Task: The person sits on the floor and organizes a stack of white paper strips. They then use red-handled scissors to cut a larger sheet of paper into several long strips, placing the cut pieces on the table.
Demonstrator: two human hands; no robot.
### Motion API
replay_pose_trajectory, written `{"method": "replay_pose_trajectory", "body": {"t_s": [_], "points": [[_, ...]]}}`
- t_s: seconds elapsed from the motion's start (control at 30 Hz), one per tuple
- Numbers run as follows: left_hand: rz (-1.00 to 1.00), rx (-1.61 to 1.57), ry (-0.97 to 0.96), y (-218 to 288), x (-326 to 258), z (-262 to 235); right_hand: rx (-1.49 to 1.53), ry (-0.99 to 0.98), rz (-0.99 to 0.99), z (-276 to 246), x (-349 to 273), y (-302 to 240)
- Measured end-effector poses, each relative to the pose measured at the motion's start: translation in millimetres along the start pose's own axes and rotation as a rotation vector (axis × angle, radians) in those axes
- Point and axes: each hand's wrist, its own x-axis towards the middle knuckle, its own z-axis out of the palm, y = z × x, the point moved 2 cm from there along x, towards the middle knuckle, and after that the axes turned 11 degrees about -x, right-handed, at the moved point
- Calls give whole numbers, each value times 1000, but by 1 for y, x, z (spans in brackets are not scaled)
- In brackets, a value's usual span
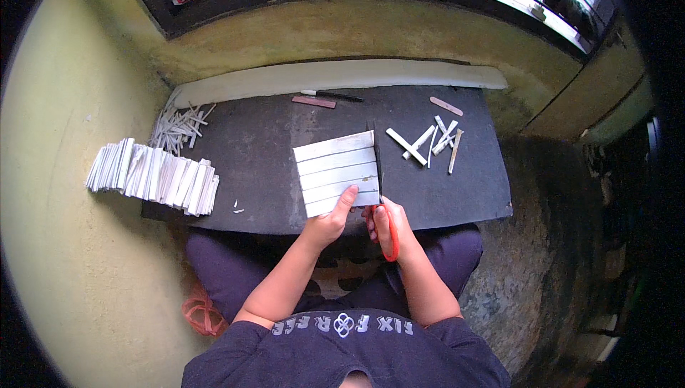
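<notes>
A: Quick, what's the left hand point(331, 222) up to?

B: Pinching the white card point(335, 163) at its near edge: thumb flat on top, other fingers prob. underneath, can't see them properly. Card's just ahead of that hand, over the dark board point(260, 174).

A: And the right hand point(401, 227)?

B: Curled round the orange-handled scissors point(393, 237), right beside the left. Blades point away from it, along the card's right edge. Can't tell how far they're parted.

A: Main risk, IYO?

B: A crooked cut. Card's only gripped at the near end, so the far corner could swing or dip when the blades press. Also the left thumb's near the blades; if it slid right, poss. nick.

A: What abt the loose strips point(446, 137) ahead & right of the right hand?

B: Could get scattered if that hand swung wide. Same w/ the long row of strips point(153, 176), well left of the left hand: packed on edge, so a bump from that elbow might topple it into the thin scraps point(180, 129) just beyond, & they'd get mixed up.
</notes>
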Motion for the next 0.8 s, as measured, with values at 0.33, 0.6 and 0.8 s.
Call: {"method": "replay_pose_trajectory", "body": {"t_s": [0.33,0.6,0.8], "points": [[-26,-13,-26,-7,0,2,-23,37,-24,-4,0,6],[-38,15,-8,1,-2,4,25,36,25,-2,1,6],[-21,15,-36,3,0,5,45,52,26,1,0,-1]]}}
